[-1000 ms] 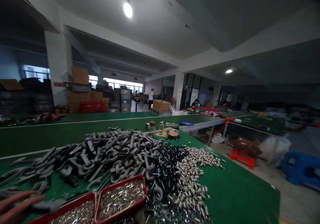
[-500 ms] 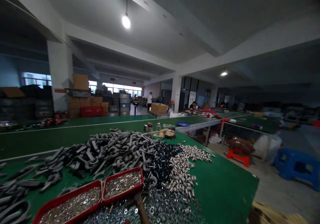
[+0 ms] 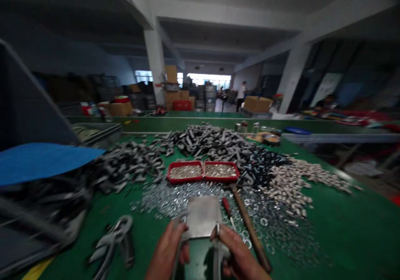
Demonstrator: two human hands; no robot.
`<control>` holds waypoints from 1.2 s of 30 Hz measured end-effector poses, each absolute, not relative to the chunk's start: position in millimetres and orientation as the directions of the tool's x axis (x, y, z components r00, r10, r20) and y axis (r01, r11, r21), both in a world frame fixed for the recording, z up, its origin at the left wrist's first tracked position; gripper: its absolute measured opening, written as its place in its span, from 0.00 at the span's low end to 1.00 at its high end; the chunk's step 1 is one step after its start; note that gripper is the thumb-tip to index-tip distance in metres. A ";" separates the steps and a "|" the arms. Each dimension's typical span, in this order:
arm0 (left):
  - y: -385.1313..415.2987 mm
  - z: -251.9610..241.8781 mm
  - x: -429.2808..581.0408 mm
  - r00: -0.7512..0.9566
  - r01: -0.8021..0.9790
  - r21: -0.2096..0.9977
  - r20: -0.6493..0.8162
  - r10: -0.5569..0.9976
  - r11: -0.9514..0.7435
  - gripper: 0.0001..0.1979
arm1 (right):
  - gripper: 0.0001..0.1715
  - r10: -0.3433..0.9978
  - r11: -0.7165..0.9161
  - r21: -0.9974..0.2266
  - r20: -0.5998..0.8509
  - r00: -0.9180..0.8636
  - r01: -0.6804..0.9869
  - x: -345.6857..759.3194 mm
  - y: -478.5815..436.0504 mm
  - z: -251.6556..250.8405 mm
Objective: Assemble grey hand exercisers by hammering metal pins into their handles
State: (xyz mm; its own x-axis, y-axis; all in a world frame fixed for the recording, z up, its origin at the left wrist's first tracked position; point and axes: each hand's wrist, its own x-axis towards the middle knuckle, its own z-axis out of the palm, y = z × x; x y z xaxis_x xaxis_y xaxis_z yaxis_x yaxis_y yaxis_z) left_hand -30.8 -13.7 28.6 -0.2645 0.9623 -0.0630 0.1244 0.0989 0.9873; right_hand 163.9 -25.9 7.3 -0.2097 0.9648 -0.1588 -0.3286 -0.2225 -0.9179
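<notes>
My left hand [image 3: 168,248] is closed around a grey curved metal part [image 3: 178,246] at the bottom centre. My right hand [image 3: 239,253] grips another grey metal part [image 3: 218,255], with a small shiny piece [image 3: 217,229] at its fingertips, blurred. Between and beyond the hands lies a flat metal plate [image 3: 204,216]. Right of the plate are a red-handled screwdriver [image 3: 227,207] and a wooden-handled hammer [image 3: 250,226]. Loose washers [image 3: 165,198] surround the plate. Behind them stand two red trays [image 3: 186,181] [image 3: 221,180] of small metal pieces.
Grey hook-shaped parts [image 3: 206,140] are heaped at the back, beside black pieces [image 3: 264,163] and metal sleeves [image 3: 290,184]. Several grey tool-like parts [image 3: 117,240] lie front left. A blue sheet [image 3: 40,161] and grey crate [image 3: 106,136] occupy the left. A person [image 3: 241,94] stands far off.
The view has swung left and down, so the trays now appear near the middle. Both my hands, the plate and the screwdriver have come into view.
</notes>
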 end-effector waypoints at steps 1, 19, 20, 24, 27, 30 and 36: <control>-18.0 19.8 -33.2 -0.233 0.139 0.980 -0.107 0.966 0.142 0.20 | 0.24 0.956 -0.253 -0.933 -0.201 -0.212 -0.257 157.9 -24.7 0.8; -38.2 -0.9 -8.0 0.207 0.442 0.895 -0.176 0.962 0.068 0.26 | 0.17 0.964 0.179 -0.923 0.095 -0.250 0.340 159.3 -43.3 -2.0; -39.7 -3.7 -9.2 0.191 0.499 0.866 -0.152 0.970 0.037 0.27 | 0.18 0.961 0.194 -0.923 0.111 -0.253 0.332 158.5 -45.8 -2.6; -52.0 -20.9 -16.1 0.173 0.588 0.808 -0.076 0.982 -0.041 0.29 | 0.19 0.938 0.290 -0.894 0.195 -0.287 0.341 154.4 -57.5 -2.1; -60.6 -30.9 -20.6 0.114 0.551 0.829 0.038 0.993 -0.095 0.28 | 0.20 0.938 0.325 -0.867 0.246 -0.243 0.377 151.4 -64.8 2.9; -58.8 -29.4 -27.0 0.165 0.550 0.807 0.147 0.975 -0.215 0.25 | 0.20 0.942 0.323 -0.855 0.252 -0.220 0.406 150.7 -66.5 12.6; -35.8 4.5 -43.2 0.541 0.543 0.719 0.095 0.835 -0.434 0.25 | 0.23 0.936 0.246 -0.873 0.100 -0.338 0.422 156.1 -57.5 23.4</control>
State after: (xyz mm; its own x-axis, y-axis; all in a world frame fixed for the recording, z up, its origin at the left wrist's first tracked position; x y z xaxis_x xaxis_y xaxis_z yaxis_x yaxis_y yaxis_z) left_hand -43.2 -35.8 4.5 0.5414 0.8353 0.0954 0.5425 -0.4338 0.7194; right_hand 156.1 -57.5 23.4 -0.3378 0.9358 0.1005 0.4216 0.2459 -0.8728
